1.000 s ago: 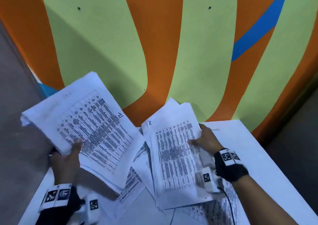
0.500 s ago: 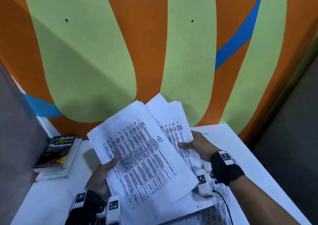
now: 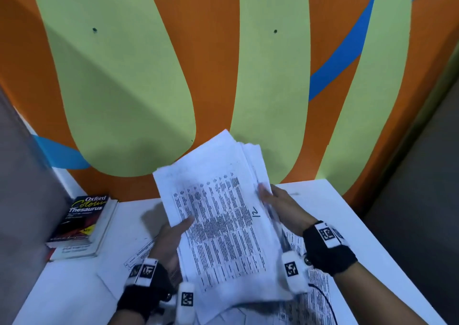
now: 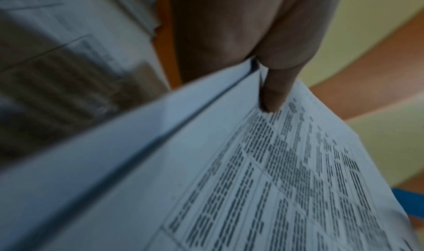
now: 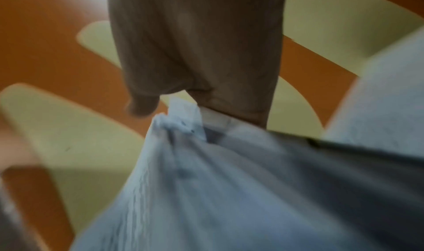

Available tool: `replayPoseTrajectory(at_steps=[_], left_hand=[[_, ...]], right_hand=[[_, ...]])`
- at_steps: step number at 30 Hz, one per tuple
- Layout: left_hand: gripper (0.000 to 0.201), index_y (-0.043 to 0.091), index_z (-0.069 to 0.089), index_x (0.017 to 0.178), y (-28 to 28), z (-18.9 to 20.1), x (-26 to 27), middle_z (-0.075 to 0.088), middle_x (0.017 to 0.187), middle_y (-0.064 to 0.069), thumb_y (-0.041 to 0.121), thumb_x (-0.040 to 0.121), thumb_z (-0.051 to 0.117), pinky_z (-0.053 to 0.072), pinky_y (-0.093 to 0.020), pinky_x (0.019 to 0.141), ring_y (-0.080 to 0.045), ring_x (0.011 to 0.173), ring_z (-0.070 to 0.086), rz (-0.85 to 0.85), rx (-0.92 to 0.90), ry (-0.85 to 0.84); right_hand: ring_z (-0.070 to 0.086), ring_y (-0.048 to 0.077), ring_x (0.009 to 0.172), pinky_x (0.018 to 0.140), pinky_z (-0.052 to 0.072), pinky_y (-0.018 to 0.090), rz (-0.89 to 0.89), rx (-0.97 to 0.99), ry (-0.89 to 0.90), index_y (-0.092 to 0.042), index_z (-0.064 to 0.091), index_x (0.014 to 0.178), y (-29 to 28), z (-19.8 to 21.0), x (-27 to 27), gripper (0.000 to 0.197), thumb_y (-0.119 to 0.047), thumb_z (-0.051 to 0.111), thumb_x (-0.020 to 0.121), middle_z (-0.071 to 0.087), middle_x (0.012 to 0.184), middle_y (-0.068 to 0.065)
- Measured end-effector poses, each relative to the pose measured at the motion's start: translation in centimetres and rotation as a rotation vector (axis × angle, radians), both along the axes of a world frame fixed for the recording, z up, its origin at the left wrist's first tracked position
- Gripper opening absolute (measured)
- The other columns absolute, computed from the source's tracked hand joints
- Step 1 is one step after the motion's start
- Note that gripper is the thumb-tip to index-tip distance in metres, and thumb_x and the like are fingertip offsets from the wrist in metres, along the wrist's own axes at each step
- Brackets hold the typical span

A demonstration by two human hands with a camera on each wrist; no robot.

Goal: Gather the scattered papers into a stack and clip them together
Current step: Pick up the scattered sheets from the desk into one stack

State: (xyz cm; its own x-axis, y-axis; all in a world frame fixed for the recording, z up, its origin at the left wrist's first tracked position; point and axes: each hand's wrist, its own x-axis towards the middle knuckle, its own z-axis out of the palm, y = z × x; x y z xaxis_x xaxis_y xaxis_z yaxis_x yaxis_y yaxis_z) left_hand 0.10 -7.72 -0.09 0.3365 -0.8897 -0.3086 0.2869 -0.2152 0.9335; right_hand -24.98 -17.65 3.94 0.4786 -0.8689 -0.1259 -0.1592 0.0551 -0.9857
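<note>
White table (image 3: pixel 347 200) against an orange, green and blue wall (image 3: pixel 248 76). Both my left hand (image 3: pixel 171 240) and right hand (image 3: pixel 283 205) pinch the papers (image 3: pixel 223 225), marked "12". Book (image 3: pixel 82 220) reads "Oxford Colour Thesaurus".

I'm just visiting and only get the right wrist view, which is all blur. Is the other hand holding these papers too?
Observer: Yes, the left hand grips the stack of papers at its left edge, thumb on top.
Visitor: Any sheets lying on the table?
Observer: Yes, printed sheets lie on the white table, below the right hand.
Visitor: Anything else there?
Observer: Two books stacked at the far left; the top one reads Oxford Colour Thesaurus.
</note>
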Motion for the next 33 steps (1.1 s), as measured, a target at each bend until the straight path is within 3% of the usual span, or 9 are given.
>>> replayPoseTrajectory(at_steps=[4,6,10,12,17,21,25,28,33], left_hand=[[0.013,0.028,0.059,0.085,-0.2,5.1,-2.2,0.064,0.091,0.008,0.02,0.082,0.069,0.045,-0.033,0.084,-0.024,0.095,0.06,0.13,-0.239,-0.345],[0.021,0.028,0.055,0.09,-0.4,7.5,-2.5,0.061,0.092,0.009,0.015,0.082,0.07,0.042,-0.028,0.081,-0.02,0.095,0.058,0.219,-0.416,-0.431],[0.094,0.029,0.021,0.143,-1.4,7.1,-0.5,0.039,0.147,0.003,0.019,0.071,0.08,0.039,-0.026,0.105,-0.008,0.133,0.041,0.111,-0.597,-0.479],[0.107,0.024,0.019,0.146,-1.6,5.3,-0.3,0.039,0.148,0.006,0.034,0.063,0.086,0.036,-0.028,0.11,-0.008,0.134,0.04,0.086,-0.423,-0.568],[0.087,0.031,0.047,0.124,-0.9,2.6,-0.6,0.065,0.12,0.002,0.046,0.049,0.088,0.05,-0.051,0.094,-0.02,0.111,0.062,0.091,-0.353,-0.431],[0.056,0.026,0.06,0.107,-0.6,3.8,-1.2,0.073,0.093,0.018,0.035,0.057,0.082,0.057,-0.037,0.084,-0.005,0.09,0.069,0.128,-0.438,-0.423],[0.071,0.011,0.055,0.122,-0.1,5.3,-1.7,0.069,0.107,0.005,0.038,0.064,0.083,0.056,-0.026,0.082,-0.008,0.1,0.066,0.131,-0.51,-0.523],[0.039,0.014,0.06,0.109,-0.2,6.8,-2.1,0.068,0.092,0.011,0.014,0.073,0.075,0.054,-0.013,0.068,0.004,0.082,0.067,0.16,-0.525,-0.492],[0.053,0.023,0.053,0.108,0.1,8.3,-2.3,0.068,0.1,0.008,0.0,0.067,0.077,0.054,-0.015,0.07,0.0,0.088,0.067,0.123,-0.601,-0.434]], right_hand=[[0.066,0.014,0.103,0.089,0.053,0.031,-0.146,-0.371,0.073,-0.012,0.053,0.124,-0.3,2.4,0.7,0.054,-0.011,0.078,0.076,0.068,0.114,0.001],[0.069,0.016,0.096,0.083,0.055,0.031,-0.244,-0.423,-0.052,-0.006,0.058,0.115,-0.1,3.6,0.5,0.042,-0.005,0.075,0.077,0.071,0.106,0.005],[0.069,0.011,0.094,0.077,0.054,0.02,-0.263,-0.416,-0.173,0.0,0.058,0.116,0.5,4.0,-0.3,0.043,-0.007,0.076,0.078,0.071,0.108,0.007],[0.068,0.005,0.092,0.075,0.054,0.016,-0.229,-0.355,-0.137,-0.003,0.051,0.123,0.9,2.5,-0.2,0.054,-0.004,0.077,0.076,0.068,0.111,0.006],[0.063,0.018,0.11,0.096,0.051,0.049,-0.214,-0.256,-0.103,-0.025,0.046,0.121,1.6,-1.5,-0.2,0.055,-0.004,0.074,0.078,0.064,0.121,0.003],[0.061,0.01,0.109,0.094,0.051,0.035,-0.264,-0.359,-0.123,-0.032,0.047,0.115,2.4,-0.9,0.5,0.042,-0.006,0.066,0.087,0.062,0.118,-0.004],[0.055,-0.002,0.114,0.09,0.048,0.017,-0.241,-0.434,-0.135,-0.019,0.034,0.133,2.8,-0.5,0.7,0.056,-0.007,0.064,0.088,0.055,0.126,-0.01],[0.054,-0.014,0.102,0.081,0.043,0.008,-0.26,-0.585,-0.099,-0.016,0.035,0.128,3.0,0.6,1.3,0.043,-0.001,0.054,0.092,0.055,0.114,-0.014],[0.046,-0.004,0.111,0.076,0.049,0.006,-0.339,-0.835,-0.096,-0.034,0.006,0.148,2.9,4.4,1.6,0.1,-0.003,0.072,0.08,0.04,0.131,0.001]])
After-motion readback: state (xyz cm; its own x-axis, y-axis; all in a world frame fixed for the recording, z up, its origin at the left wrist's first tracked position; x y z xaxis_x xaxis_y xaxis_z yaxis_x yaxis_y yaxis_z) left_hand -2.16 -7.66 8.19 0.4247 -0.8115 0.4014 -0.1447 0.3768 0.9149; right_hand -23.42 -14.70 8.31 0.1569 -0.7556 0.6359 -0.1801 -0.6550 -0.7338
